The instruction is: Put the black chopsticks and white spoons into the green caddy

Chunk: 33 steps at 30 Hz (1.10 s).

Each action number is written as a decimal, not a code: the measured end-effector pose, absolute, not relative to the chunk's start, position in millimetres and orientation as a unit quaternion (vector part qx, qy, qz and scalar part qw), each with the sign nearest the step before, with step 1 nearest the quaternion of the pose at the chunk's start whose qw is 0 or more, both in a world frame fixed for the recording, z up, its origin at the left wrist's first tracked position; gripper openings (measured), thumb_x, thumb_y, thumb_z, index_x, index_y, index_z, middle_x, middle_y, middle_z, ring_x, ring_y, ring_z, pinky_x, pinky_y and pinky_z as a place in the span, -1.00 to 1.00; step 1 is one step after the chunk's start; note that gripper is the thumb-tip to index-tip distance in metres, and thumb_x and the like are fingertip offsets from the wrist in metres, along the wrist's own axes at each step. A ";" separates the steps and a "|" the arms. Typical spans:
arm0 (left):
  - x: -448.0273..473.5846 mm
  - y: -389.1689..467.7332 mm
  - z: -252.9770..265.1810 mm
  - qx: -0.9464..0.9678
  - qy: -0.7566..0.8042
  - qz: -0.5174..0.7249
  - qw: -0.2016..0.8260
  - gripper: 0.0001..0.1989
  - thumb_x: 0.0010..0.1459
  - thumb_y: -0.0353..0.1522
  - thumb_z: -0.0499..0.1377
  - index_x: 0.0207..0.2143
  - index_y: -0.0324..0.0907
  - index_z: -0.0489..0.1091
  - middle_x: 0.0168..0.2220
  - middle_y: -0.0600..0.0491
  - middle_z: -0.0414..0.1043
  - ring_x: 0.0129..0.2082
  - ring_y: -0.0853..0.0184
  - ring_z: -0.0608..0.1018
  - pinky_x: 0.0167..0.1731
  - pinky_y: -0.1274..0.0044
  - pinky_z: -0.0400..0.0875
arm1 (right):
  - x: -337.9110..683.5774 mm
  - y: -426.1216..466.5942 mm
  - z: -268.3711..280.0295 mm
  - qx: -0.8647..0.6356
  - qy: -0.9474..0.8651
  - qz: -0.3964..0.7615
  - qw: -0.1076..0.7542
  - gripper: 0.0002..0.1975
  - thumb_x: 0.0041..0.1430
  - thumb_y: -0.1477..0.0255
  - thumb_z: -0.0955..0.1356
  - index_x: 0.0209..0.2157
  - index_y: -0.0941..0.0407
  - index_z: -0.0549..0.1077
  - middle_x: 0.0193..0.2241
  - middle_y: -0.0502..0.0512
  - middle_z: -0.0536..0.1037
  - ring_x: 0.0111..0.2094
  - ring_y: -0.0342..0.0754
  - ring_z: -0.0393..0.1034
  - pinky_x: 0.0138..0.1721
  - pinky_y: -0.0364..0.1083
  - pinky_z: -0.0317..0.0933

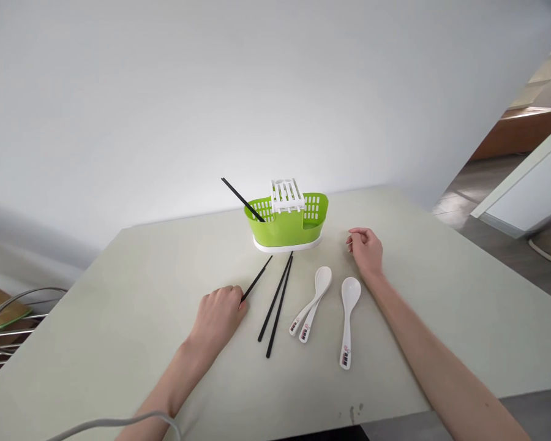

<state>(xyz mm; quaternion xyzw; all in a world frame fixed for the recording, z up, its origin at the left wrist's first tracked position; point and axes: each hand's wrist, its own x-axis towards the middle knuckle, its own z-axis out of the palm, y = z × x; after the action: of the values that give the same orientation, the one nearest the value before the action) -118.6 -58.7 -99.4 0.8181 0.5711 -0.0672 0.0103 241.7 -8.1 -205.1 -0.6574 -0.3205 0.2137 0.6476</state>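
My left hand (221,312) is closed around black chopsticks (256,282), their thin ends sticking out toward the basket. Beside it, two more black chopsticks (276,309) lie on the table, their far ends crossing. My right hand (366,250) rests on the table right of the basket, fingers curled in and nothing visible in them. Nearest to it lies a white spoon (351,295). Two further white spoons (321,283) overlap each other in the middle. Behind these stands a green utensil basket (280,233) with a white base; black chopsticks (241,199) lean in its left compartment.
A white slotted rack (286,195) sits atop the basket's middle. The pale table (174,257) meets a white wall (211,92). A metal rack (9,331) stands off the left edge. A grey cable (119,421) crosses my left forearm.
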 end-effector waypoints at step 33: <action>-146.4 -63.6 -100.3 0.663 0.517 0.515 0.168 -0.73 0.28 -0.12 0.27 -0.20 -0.14 0.48 -0.26 -0.01 0.64 -0.18 0.20 0.72 -0.11 0.36 0.65 | 240.0 -8.4 -205.5 -0.662 -0.328 0.211 0.640 -0.82 0.08 0.36 0.32 -0.27 0.06 0.51 -0.50 -0.08 0.54 -0.55 -0.13 0.36 -0.43 -0.12 0.24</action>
<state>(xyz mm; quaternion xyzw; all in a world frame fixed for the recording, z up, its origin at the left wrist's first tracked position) -146.4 -63.6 -100.3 0.6630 0.5167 0.5151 0.1675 240.0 -8.4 -205.5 -0.6621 -0.3281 0.2108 0.6400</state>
